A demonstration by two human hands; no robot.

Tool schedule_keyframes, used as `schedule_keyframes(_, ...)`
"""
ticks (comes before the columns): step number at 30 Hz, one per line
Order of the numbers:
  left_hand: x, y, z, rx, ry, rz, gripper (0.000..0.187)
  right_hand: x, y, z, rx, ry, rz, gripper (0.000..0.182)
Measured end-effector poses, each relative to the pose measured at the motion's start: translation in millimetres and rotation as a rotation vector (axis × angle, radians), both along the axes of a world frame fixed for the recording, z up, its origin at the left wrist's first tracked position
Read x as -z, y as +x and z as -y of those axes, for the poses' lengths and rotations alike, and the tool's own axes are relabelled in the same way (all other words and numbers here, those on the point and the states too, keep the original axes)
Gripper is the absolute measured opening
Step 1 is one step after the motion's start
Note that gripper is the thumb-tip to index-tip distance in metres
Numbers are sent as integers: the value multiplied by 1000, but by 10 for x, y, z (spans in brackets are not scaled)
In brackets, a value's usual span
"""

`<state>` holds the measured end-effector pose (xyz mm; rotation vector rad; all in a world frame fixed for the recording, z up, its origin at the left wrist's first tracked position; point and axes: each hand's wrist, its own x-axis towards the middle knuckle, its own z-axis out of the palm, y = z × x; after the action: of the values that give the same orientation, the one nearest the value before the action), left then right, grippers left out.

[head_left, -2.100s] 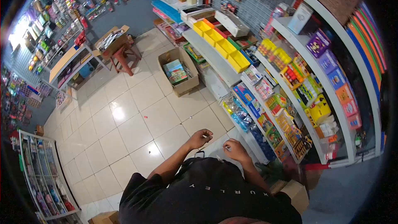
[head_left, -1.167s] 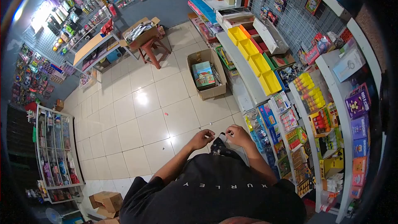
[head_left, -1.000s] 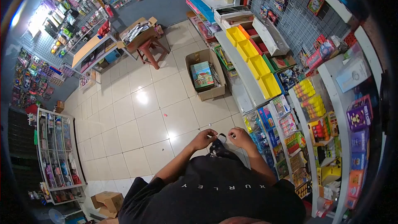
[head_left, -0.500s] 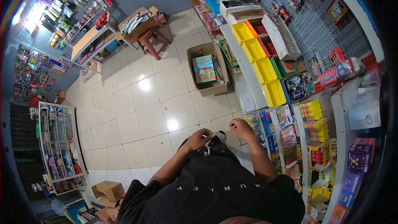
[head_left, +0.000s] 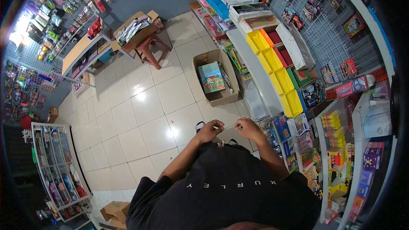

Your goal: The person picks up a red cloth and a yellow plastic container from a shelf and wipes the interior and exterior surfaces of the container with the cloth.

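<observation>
Tiled floor [head_left: 140,106] is spreading ahead, white shelf [head_left: 250,62] running along its right. Cardboard box [head_left: 224,99] is sitting on the floor beside the shelf, illustrated book [head_left: 211,78] lying inside. Left hand [head_left: 210,130] and right hand [head_left: 250,128] are hovering apart, on the box's near side, fingers curling inward; can't tell whether either is grasping anything.

An open brown cardboard box [head_left: 224,99] stands on square cream floor tiles [head_left: 149,113] beyond the person's bare left hand [head_left: 210,131], a rectangular teal book [head_left: 211,78] inside. Four yellow plastic trays [head_left: 281,81] stand to its right, a red-brown plastic stool [head_left: 149,51] behind-left.
</observation>
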<state>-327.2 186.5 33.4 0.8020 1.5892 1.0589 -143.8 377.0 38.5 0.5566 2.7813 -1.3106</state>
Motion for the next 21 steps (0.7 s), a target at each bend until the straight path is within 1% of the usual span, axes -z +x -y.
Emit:
schedule_keyframes(2,7,-397,-30,1,-2,-8,27,-34,-251,197,36,-26,-8,14)
schedule_keyframes(5,76,-977,70,-68,49,18,26,-81,-716,474,23,-45,84,15)
schedule_keyframes(6,134,-1151,129,-88,54,39,25,-78,-855,570,13,-45,115,16)
schedule_keyframes(8,305,-1483,253,-108,108,44,25,-102,-1122,714,-9,-77,95,16)
schedule_keyframes(10,118,-1729,321,-91,-24,68,26,-136,-1291,775,-28,-103,76,16)
schedule_keyframes(11,129,-1837,336,-84,-23,62,25,-139,-1340,772,-18,-93,76,16)
schedule_keyframes(16,270,-2093,331,-71,7,81,25,-42,-1436,592,22,-65,123,18)
schedule_keyframes(20,405,-2097,224,-45,45,86,23,-116,-1565,457,76,-40,142,17)
schedule_keyframes(21,356,-2077,193,-32,27,97,22,-103,-1610,440,82,-28,145,16)
